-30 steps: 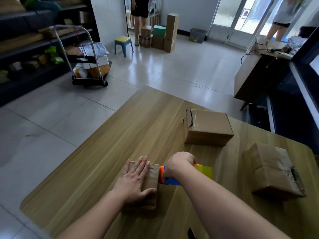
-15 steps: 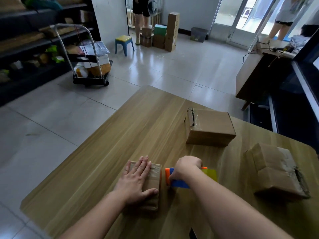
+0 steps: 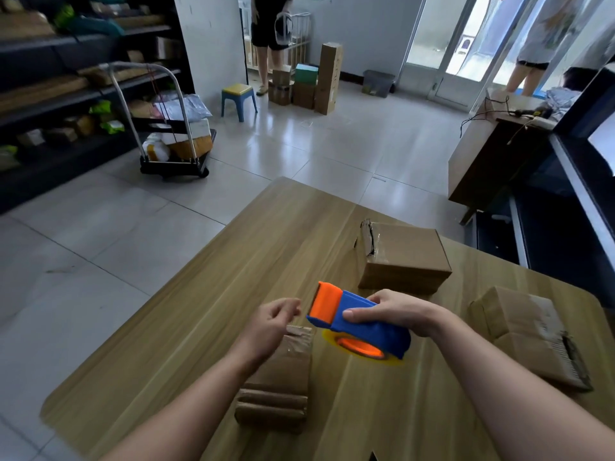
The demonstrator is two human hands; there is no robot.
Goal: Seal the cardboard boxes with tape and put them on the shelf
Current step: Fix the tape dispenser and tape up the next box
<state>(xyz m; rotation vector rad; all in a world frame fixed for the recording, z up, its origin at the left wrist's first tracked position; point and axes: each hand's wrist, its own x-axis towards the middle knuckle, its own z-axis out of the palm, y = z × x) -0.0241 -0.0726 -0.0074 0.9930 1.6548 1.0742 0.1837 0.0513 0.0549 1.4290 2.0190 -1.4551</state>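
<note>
The dispenser (image 3: 359,322) is gripped in the right hand (image 3: 396,312) and held above the table (image 3: 233,277), just right of the near box (image 3: 279,384). The left hand (image 3: 271,322) is held over that box's far end, fingers loosely curled; whether anything is pinched cannot be told. A second box (image 3: 404,257) and a third box (image 3: 529,334) are set further right.

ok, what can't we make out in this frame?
Head view only:
- Clear tape between the tape dispenser and the small box: too faint to see, so can't tell if the left hand pinches any.
- Dispenser's far side: covered by the right hand.
- Goods on the shelf: dark, blurred.
- Bottom edge: dark object cut off by the frame.
</note>
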